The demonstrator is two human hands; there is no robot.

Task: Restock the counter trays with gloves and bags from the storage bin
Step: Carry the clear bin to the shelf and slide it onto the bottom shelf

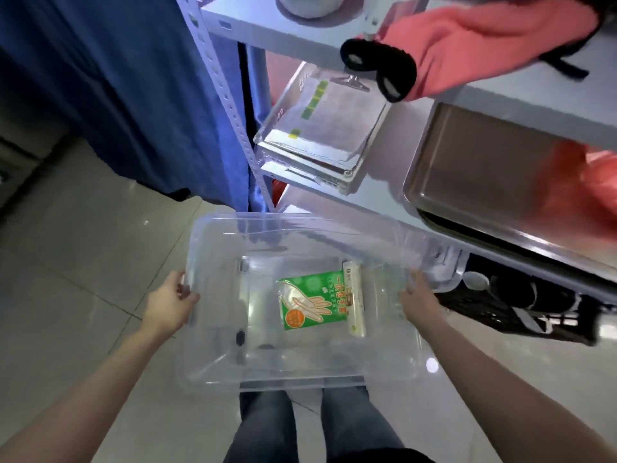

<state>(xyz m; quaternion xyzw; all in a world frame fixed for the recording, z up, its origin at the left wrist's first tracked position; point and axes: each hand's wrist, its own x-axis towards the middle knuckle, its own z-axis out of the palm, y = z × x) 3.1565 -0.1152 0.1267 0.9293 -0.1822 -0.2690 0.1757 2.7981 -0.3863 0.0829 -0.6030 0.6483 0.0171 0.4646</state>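
Hands gripped a clear plastic storage bin (213, 359) by its two short sides. The left hand (168, 304) closed on the rim at 9 o'clock, fingers curled over the edge; the right hand (419, 300) closed on the opposite rim at 3 o'clock in the same way. The bin was held level above a pale tiled floor (83, 262), over the person's jeans-clad legs (350, 426) at 6 o'clock.

Inside the bin, right of centre, a green packet of disposable gloves (310, 300) lay flat on the bottom. A slim roll of bags (355, 300) lay touching the packet's 3 o'clock edge, parallel to it.

At 12 o'clock from the bin stood a white metal shelf unit (233, 105). On its middle shelf, a steel tray (267, 135) held flat clear bags with green markings. At 2 o'clock, a second, larger steel tray (494, 168) sat on the same shelf, with something red at its far right, too blurred to identify. A pink cloth (484, 45) with black trim hung off the top shelf. A blue curtain (117, 78) hung at 10 o'clock. A black crate (521, 315) sat beneath the shelving at 3 o'clock.
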